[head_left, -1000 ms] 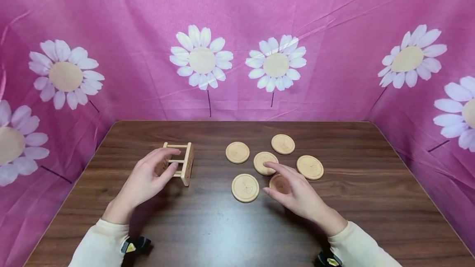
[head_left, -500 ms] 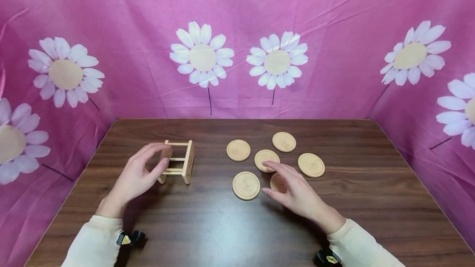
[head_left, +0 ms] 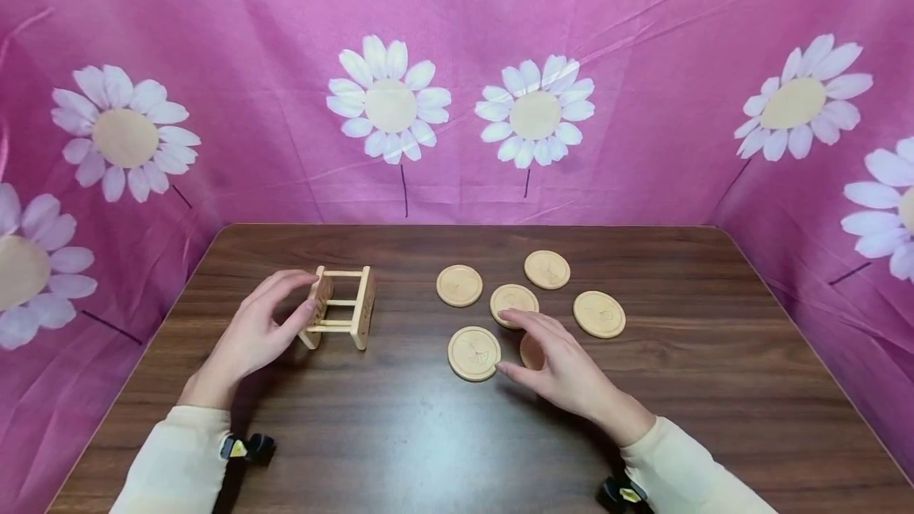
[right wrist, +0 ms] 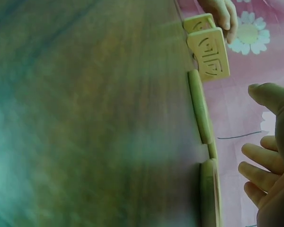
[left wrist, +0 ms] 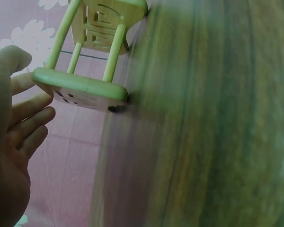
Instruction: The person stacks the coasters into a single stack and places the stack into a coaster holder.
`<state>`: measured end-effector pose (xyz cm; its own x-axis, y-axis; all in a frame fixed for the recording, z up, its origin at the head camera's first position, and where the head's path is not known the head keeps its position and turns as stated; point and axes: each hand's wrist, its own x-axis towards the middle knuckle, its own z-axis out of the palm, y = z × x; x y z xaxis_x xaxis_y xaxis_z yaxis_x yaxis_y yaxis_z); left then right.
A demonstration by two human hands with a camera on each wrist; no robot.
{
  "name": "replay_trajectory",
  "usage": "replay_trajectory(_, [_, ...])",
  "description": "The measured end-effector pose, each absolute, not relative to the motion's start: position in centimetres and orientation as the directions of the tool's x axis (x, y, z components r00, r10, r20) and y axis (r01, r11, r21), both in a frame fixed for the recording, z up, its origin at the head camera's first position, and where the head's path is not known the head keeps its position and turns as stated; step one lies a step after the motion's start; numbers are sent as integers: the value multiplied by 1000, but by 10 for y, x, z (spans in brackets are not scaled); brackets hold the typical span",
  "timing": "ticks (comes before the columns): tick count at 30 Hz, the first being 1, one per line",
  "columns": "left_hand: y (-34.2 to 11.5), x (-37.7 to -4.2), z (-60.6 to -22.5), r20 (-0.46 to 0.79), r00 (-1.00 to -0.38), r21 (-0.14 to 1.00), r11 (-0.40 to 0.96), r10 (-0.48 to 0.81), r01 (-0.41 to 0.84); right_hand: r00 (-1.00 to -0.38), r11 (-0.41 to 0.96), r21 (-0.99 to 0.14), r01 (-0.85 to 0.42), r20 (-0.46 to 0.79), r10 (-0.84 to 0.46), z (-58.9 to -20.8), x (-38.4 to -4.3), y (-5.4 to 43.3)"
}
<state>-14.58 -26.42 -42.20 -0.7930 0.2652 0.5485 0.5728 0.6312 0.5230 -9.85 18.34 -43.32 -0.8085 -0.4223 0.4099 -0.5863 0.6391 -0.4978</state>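
Observation:
A small wooden rack, two carved side panels joined by thin rods, stands on the left of the table. My left hand is at its left panel, thumb and fingers apart; fingertips lie close to the panel in the left wrist view, and contact is hard to tell. Several round wooden coasters with engraved drawings lie flat right of the rack. Above them hovers my right hand, fingers loosely bent and holding nothing. It partly hides the nearest coaster and overlaps the middle coaster.
The dark wood-grain table ends at a pink cloth printed with white daisies, which surrounds the back and sides. Coasters are spread over the table's centre and right of centre. Each wrist carries a black camera strap.
My left hand has drawn back leftward from over the rack to its left side, uncovering the rods. The right hand has shifted slightly left; rack and coasters stay in place.

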Motion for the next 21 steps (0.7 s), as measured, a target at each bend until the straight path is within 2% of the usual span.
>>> replay_trajectory(12, [-274, -148, -428, 500, -820, 537, 644, 278, 545, -807, 676, -442, -590, 356, -472, -436, -100, 172])
replay_trajectory(16, [-275, -147, -428, 473, -832, 548, 641, 292, 537, -788, 644, -454, -615, 378, -486, -441, -102, 171])
replay_trajectory(21, [-275, -147, -428, 453, -840, 556, 642, 298, 528, -760, 622, -441, -647, 432, -485, -466, -112, 177])
